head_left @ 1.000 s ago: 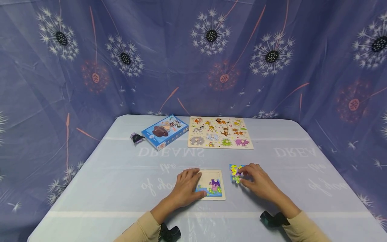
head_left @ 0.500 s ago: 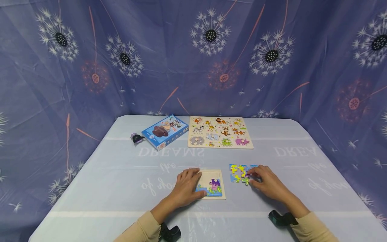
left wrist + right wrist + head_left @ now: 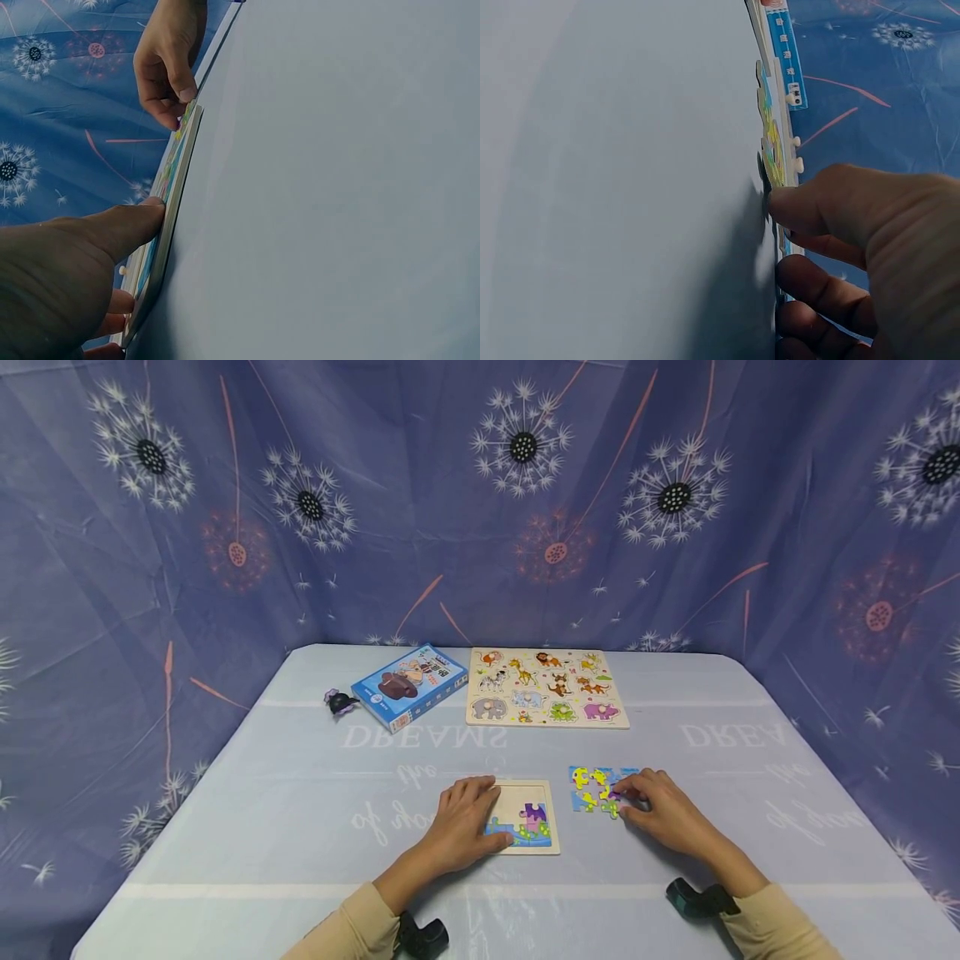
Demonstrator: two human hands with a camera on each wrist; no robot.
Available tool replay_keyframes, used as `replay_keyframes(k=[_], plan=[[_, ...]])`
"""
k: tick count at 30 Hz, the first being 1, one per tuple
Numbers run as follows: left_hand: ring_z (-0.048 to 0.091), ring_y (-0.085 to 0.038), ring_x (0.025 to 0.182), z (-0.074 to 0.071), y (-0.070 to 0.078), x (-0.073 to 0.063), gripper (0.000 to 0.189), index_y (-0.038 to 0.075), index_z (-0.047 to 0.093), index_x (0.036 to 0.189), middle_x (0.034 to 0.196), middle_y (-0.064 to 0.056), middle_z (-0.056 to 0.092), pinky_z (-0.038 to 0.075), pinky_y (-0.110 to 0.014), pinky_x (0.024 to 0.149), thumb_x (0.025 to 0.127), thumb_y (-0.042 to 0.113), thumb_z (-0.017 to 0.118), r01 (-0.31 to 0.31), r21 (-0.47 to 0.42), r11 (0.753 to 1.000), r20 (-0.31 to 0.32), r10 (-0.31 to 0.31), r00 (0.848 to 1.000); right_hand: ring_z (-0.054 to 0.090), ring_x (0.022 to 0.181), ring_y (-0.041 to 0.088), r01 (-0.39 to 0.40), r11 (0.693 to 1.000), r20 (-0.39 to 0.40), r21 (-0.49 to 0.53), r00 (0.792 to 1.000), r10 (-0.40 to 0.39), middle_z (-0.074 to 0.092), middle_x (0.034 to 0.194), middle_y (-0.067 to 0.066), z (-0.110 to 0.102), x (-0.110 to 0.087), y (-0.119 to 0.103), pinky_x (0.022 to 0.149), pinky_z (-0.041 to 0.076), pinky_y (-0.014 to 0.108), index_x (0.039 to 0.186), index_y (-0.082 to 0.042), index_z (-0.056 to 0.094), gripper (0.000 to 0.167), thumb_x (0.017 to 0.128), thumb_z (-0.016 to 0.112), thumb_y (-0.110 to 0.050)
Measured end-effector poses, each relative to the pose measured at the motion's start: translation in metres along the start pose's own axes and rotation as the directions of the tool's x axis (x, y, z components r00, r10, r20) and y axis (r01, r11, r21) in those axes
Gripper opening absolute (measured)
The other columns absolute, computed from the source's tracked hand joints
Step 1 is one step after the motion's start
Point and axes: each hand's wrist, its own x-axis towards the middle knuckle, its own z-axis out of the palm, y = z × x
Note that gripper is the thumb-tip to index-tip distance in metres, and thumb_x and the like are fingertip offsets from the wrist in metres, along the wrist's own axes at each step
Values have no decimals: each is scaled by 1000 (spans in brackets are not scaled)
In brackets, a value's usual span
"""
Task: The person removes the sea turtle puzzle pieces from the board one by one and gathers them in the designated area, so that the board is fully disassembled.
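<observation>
In the head view a wooden puzzle tray (image 3: 555,839) is partly filled along its bottom and right side. My left hand (image 3: 459,827) rests across its left part, thumb on the near edge, fingers extended towards the far edge. Right of the tray lies a group of loose jigsaw pieces (image 3: 579,777), yellow, blue and green. At their right side my right hand (image 3: 667,814) pinches a puzzle piece (image 3: 611,809) between thumb and fingertips; purple and green show, and the fingers hide part of it. In the right wrist view the thumb (image 3: 799,210) meets the edge of the pieces.
Behind the tray lies a wooden animal peg puzzle (image 3: 547,720). A blue box (image 3: 408,685) sits to its left, with a small black and purple object (image 3: 340,702) beside it. A patterned cloth (image 3: 420,527) hangs behind the table (image 3: 247,827).
My right hand has shifted a little to the right with the puzzle piece, uncovering more of the loose pieces; over the last half second it has barely moved. My left hand stays on the tray.
</observation>
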Motion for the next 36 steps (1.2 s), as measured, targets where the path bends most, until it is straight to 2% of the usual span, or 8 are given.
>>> replay_keyframes(k=[14, 21, 26, 32, 36], plan=[[36, -31, 128, 1, -1, 1, 69, 4, 50, 134, 141, -11, 42, 28, -53, 101, 81, 44, 68, -4, 6, 1000, -8, 4, 1000, 43, 86, 12, -8, 1000, 9, -13, 1000, 8, 54, 87, -6, 0, 0, -1, 71, 38, 27, 101, -15, 69, 25, 77, 74, -14], [36, -31, 128, 1, -2, 1, 70, 4, 49, 135, 141, -12, 42, 28, -53, 101, 81, 44, 69, -10, 21, 1000, -3, 10, 1000, 43, 84, 12, -9, 1000, -12, -14, 1000, 9, 56, 86, -5, 2, 0, -12, 70, 37, 27, 100, -15, 69, 25, 76, 73, -12], [36, -32, 128, -1, -1, 1, 70, 4, 48, 136, 141, -13, 42, 28, -54, 101, 81, 43, 69, -19, 22, 1000, -3, 19, 1000, 40, 81, 10, 35, 999, -32, -14, 999, -36, 56, 84, -6, 8, 1, -27, 70, 34, 27, 97, -16, 69, 24, 74, 75, -13], [36, -32, 129, -1, 3, 4, 69, 4, 49, 135, 140, -13, 42, 28, -53, 101, 81, 44, 68, -30, 18, 999, -11, 30, 999, 42, 83, 9, 106, 994, -32, -24, 994, -106, 54, 83, -8, 18, 4, -45, 78, 38, 34, 97, -16, 69, 25, 73, 76, -15], [35, -31, 130, 3, 8, 9, 70, 4, 49, 135, 142, -12, 41, 28, -52, 103, 82, 45, 67, -29, 30, 999, -2, 29, 1000, 42, 84, 9, 139, 990, -18, -20, 990, -139, 54, 85, -9, 25, 6, -56, 80, 39, 35, 97, -18, 68, 25, 73, 77, -17]])
